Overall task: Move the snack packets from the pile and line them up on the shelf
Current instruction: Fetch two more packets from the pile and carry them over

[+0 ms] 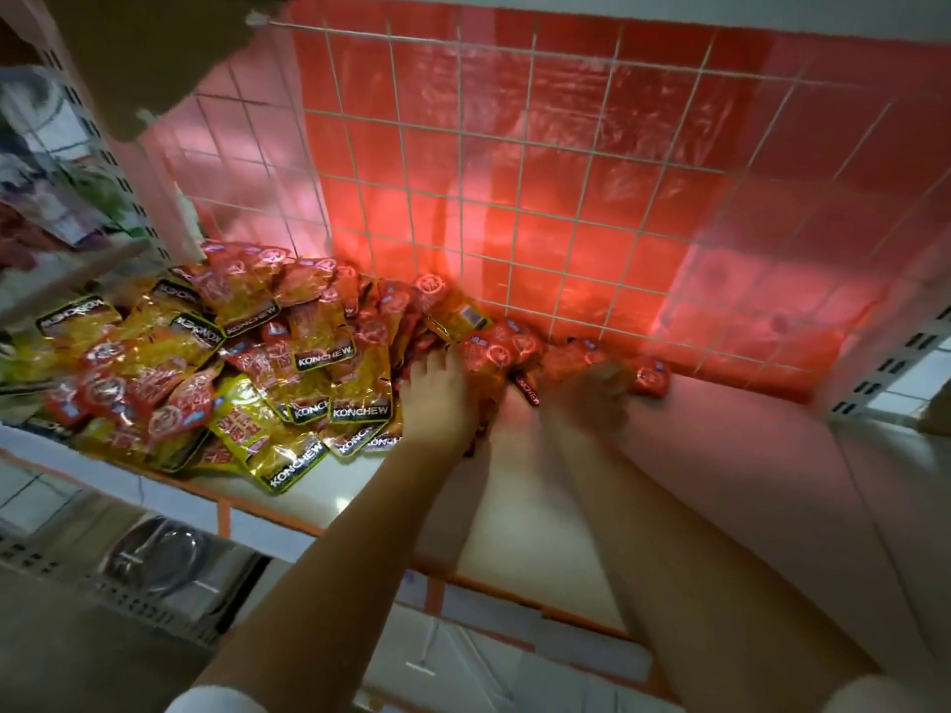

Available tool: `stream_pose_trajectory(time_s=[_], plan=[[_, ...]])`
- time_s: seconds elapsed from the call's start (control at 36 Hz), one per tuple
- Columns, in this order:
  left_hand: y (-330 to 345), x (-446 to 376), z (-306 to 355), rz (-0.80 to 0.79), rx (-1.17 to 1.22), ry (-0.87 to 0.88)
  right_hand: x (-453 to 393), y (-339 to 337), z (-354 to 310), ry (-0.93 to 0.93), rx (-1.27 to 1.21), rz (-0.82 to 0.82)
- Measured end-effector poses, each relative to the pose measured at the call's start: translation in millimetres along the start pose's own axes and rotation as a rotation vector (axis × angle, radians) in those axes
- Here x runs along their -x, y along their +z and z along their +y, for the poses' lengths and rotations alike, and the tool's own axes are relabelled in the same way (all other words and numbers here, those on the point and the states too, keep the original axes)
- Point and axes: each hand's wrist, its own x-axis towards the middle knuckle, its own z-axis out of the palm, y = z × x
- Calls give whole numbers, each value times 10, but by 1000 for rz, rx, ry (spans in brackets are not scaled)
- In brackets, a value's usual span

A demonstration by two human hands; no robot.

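At mid-frame, the left hand (441, 403) gripped snack packets (481, 362) at the pile's (206, 362) right edge; the blurred right hand (592, 398) touched packets, its grip unclear.

Your body, as seen from head camera:

- Left hand (437, 398): bare, no glove, no ring or watch visible.
- Right hand (592, 398): bare; motion-blurred, finer detail unreadable.
- Your forearms: both bare from wrist to near elbow; no bands, no straps.
- Left sleeve (216, 705): white fabric, edge only, at bottom of frame, ends near elbow.
- Right sleeve (885, 694): white fabric, same kind, edge only, bottom right corner.
- Rest of your clothing: out of view.
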Motion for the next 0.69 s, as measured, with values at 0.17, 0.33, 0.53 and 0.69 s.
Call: stream_pose_trajectory(time_s=[0.17, 0.33, 0.53, 0.69], plan=[[-63, -52, -91, -104, 157, 34, -22, -33, 13, 53, -109, 44], [-27, 82, -127, -80, 259, 98, 153, -221, 177, -77, -76, -42], [-108, 311, -13, 27, 653, 192, 356, -539, 399, -47, -283, -100], [-172, 525, 259, -89, 1047, 51, 532, -856, 647, 6, -540, -174]])
